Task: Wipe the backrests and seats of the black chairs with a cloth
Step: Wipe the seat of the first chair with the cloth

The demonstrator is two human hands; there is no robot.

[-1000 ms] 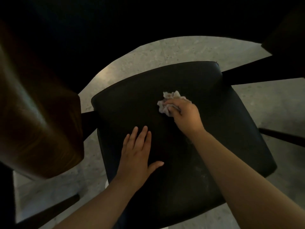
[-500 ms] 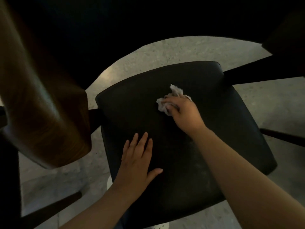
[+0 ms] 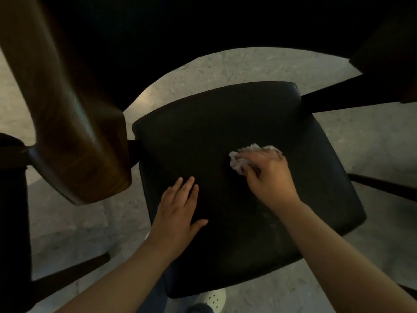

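The right grip [image 3: 268, 177] is curled round the crumpled cloth [image 3: 239, 160], pressing it on the middle of the black seat [image 3: 214, 123]; the left grip [image 3: 178, 213] lies flat nearby, fingers straight. Overlapping strokes out to the corners would serve best, I reckon

padded chair seat [image 3: 225, 136]: plain black, faint pale smears near its right front
crumpled cloth [image 3: 239, 160]: white
curved wooden backrest [image 3: 74, 136]: brown, darker grain streaks
stone floor [image 3: 225, 68]: grey-beige, speckled
perforated shoe [image 3: 213, 298]: off-white, small dark holes
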